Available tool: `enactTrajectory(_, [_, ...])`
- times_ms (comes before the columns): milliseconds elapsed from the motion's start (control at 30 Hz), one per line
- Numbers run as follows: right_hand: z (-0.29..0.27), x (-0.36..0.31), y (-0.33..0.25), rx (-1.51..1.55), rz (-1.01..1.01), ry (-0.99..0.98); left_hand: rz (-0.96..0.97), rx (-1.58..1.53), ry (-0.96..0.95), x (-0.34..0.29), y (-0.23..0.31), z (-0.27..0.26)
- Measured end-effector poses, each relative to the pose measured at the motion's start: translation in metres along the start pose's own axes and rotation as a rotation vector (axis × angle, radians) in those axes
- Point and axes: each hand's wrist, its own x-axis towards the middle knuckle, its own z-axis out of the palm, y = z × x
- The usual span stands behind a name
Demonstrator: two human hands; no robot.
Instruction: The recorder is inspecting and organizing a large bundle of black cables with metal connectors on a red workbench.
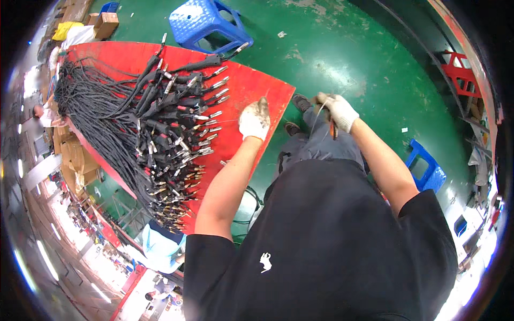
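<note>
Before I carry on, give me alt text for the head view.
The gloved left hand is over a red table heaped with black, metal-tipped cables; the gloved right hand, beyond the table's edge, seems to grip an orange-handled tool.

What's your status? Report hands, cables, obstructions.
Left hand over red table. Right hand holding orange-handled tool. Black cables heaped there. Blue stools clear of hands.

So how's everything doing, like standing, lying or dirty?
Left hand: gloved, stained, grip unclear
Right hand: gloved, closed on orange-handled tool
Black cables: bunched at left, fanned out at right
Metal tips: exposed
Red tabletop: partly covered
Upper blue stool: standing
Right blue stool: partly hidden
Green floor: scuffed
</note>
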Motion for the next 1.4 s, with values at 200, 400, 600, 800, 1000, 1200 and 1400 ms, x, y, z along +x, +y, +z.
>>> enactTrajectory(200, [0.065,0.018,-0.029,-0.033,0.109,-0.241,0.139,-0.056,0.056,-0.014,-0.038,-0.005])
enactTrajectory(400, [0.043,0.037,0.007,0.227,-0.015,-0.210,0.356,-0.237,0.070,-0.068,0.104,0.060])
enactTrajectory(600, [-0.001,0.021,0.005,0.573,0.243,-0.267,0.310,-0.453,-0.076,-0.033,0.086,0.049])
enactTrajectory(800, [0.009,0.012,-0.020,0.942,0.084,-0.067,0.274,-0.682,-0.069,-0.041,0.094,0.057])
enactTrajectory(1000, [-0.030,0.021,0.003,0.774,0.077,-0.101,0.355,-0.447,0.033,-0.056,0.094,0.075])
enactTrajectory(1200, [-0.110,0.055,0.051,0.115,0.203,0.507,0.483,-0.390,0.032,-0.077,0.058,0.059])
enactTrajectory(1400, [-0.146,0.052,0.106,-0.425,0.346,0.609,0.120,-0.400,0.001,-0.115,-0.025,0.053])
